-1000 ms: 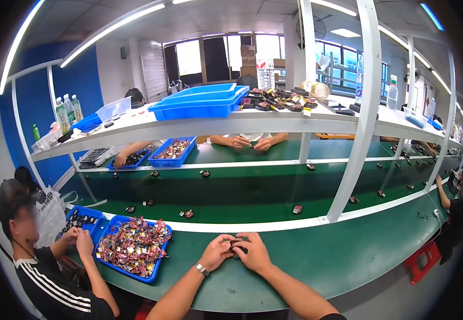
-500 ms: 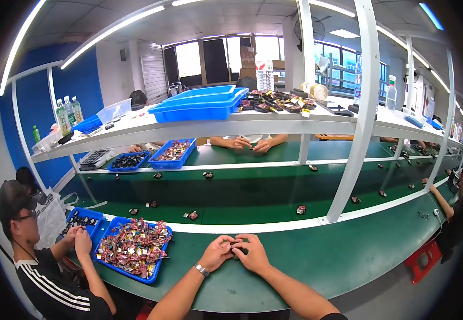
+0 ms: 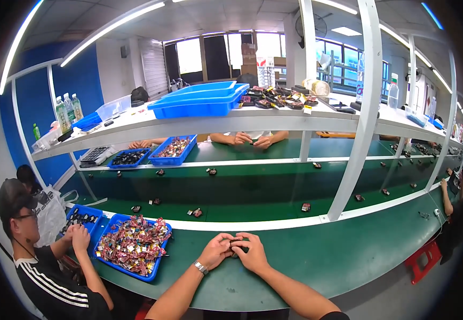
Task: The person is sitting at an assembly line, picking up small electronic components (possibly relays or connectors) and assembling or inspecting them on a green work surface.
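My left hand (image 3: 216, 252) and my right hand (image 3: 250, 255) meet over the green tabletop (image 3: 295, 250), fingers pinched together from both sides. Between the fingertips is a small dark part (image 3: 233, 245), mostly covered by the fingers, so its exact kind cannot be made out. Left of my hands stands a blue tray (image 3: 161, 261) heaped with small reddish circuit pieces bearing white and yellow tabs. A second blue tray (image 3: 94, 211) with black parts sits beyond it, by a co-worker's hands (image 3: 77, 237).
A green conveyor belt (image 3: 247, 184) with scattered small assemblies runs behind a white rail (image 3: 274, 223). White posts (image 3: 351, 154) hold up a shelf (image 3: 231, 126) with blue trays and dark assemblies. Opposite, another person's hands (image 3: 253, 140) work. A red stool (image 3: 422, 261) stands at right.
The assemblies on the belt have shifted slightly to the right. My hands stay together in nearly the same place, with the fingers slightly rearranged around the dark part.
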`<state>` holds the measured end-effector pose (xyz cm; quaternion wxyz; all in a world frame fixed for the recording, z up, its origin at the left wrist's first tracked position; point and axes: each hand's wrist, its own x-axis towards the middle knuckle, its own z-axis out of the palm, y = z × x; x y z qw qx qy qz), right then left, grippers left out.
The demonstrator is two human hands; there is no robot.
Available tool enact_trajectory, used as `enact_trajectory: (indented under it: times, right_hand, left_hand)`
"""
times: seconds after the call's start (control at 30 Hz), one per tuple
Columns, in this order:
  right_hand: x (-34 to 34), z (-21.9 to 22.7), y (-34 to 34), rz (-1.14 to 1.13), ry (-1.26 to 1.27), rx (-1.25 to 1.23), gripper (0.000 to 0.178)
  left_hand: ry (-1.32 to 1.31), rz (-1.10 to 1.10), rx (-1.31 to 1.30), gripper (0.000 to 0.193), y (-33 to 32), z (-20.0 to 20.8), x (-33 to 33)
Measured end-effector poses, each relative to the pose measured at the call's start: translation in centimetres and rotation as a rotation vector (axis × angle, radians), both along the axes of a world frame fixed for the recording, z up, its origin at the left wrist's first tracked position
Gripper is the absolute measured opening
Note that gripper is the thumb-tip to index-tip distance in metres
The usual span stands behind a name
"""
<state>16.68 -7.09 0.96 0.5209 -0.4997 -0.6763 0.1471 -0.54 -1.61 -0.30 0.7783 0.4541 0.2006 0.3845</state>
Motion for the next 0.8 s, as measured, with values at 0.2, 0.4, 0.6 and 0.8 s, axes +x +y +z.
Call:
enact_trajectory:
  times: [0.2,0.4,0.6,0.8]
  right_hand:
    - [-0.45,-0.19,0.29,0.055,0.111,-0.068,0.021]
    - [-0.22,0.38,-0.15,0.006,0.000,0.009,0.022]
    - [-0.42,0.37,0.15,0.037,0.052,-0.016,0.019]
    - [-0.18,0.00,0.12,0.057,-0.018,0.032,0.024]
  left_hand:
    - [-0.013,0.053,0.000,0.016,-0.15,-0.26,0.34]
    - [-0.093,-0.010,-0.020,0.018,-0.10,-0.01,0.25]
    - [-0.102,0.023,-0.003,0.019,-0.15,-0.34,0.34]
    - [-0.078,0.039,-0.001,0.020,-0.18,-0.25,0.49]
